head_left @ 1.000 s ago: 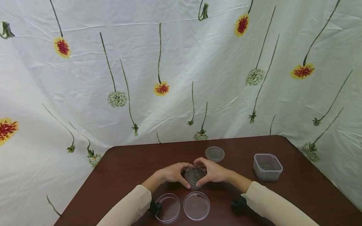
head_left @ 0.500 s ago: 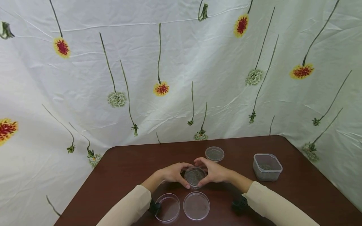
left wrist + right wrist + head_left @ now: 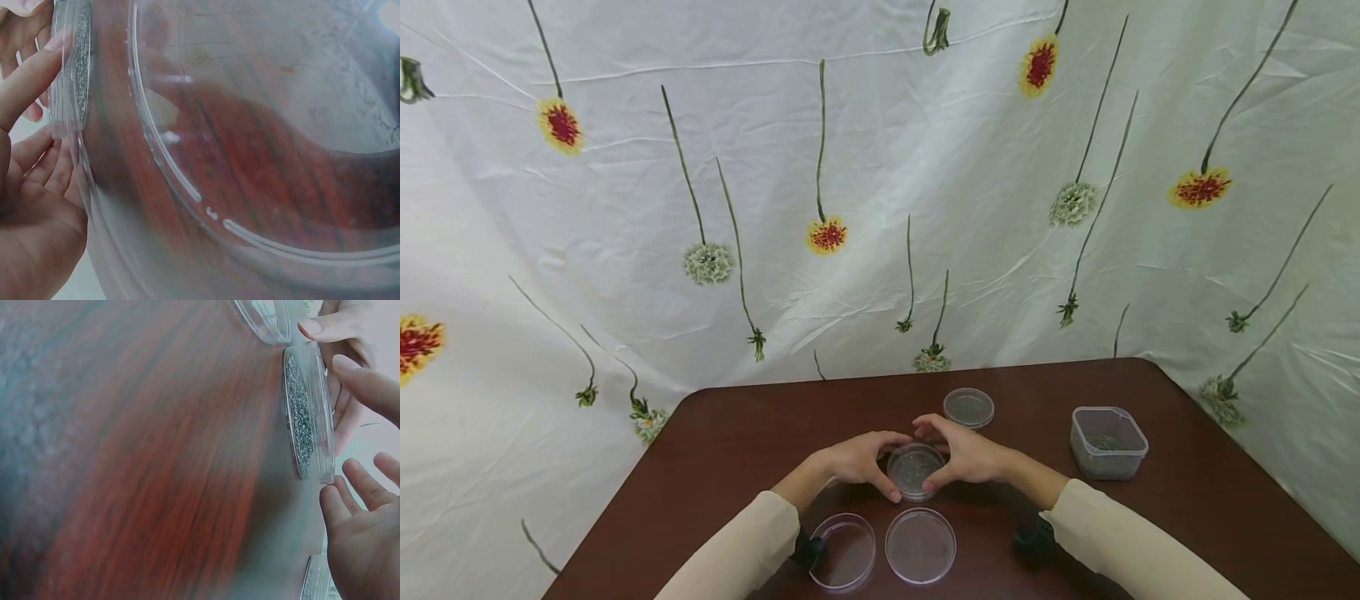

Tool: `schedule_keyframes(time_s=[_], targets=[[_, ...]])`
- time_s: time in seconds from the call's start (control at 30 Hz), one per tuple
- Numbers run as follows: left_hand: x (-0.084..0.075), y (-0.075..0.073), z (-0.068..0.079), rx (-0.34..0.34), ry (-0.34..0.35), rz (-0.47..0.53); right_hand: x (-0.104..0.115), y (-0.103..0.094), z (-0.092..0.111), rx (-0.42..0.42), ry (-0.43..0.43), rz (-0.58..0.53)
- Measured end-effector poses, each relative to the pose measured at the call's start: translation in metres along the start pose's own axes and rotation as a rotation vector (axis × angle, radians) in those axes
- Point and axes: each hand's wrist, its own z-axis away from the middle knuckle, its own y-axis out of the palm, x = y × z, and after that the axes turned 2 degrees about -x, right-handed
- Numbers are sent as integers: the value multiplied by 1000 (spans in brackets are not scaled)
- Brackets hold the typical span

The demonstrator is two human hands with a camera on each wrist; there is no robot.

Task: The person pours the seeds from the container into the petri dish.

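Observation:
A clear round petri dish (image 3: 914,472) with dark grey grains in it sits between both hands near the middle of the table. My left hand (image 3: 859,460) curves round its left side, thumb at the near edge. From the other side, my right hand (image 3: 967,453) holds it with thumb in front and fingers behind. The right wrist view shows the grains (image 3: 300,415) in the lower part, beneath the clear lid (image 3: 322,415). There, the right thumb (image 3: 365,384) lies at the lid's edge. In the left wrist view, a large clear dish (image 3: 212,212) fills most of the foreground.
Two clear dish pieces, a left one (image 3: 844,575) and a right one (image 3: 921,546), lie nearer me on the brown table (image 3: 760,433). Another petri dish with grains (image 3: 969,408) stands farther back. A square plastic tub (image 3: 1109,462) is at the right. Flowered cloth (image 3: 880,167) hangs behind.
Both hands stay round the petri dish. The right thumb has shifted slightly to the right along its near edge, and the dish's top looks lighter than before.

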Motion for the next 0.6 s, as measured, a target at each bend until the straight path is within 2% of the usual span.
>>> schedule_keyframes(time_s=[0.33, 0.6], targets=[[1, 1, 1, -4, -21, 31, -1, -4, 1, -12, 7, 5], [-3, -3, 3, -25, -31, 72, 7, -20, 2, -42, -8, 31]])
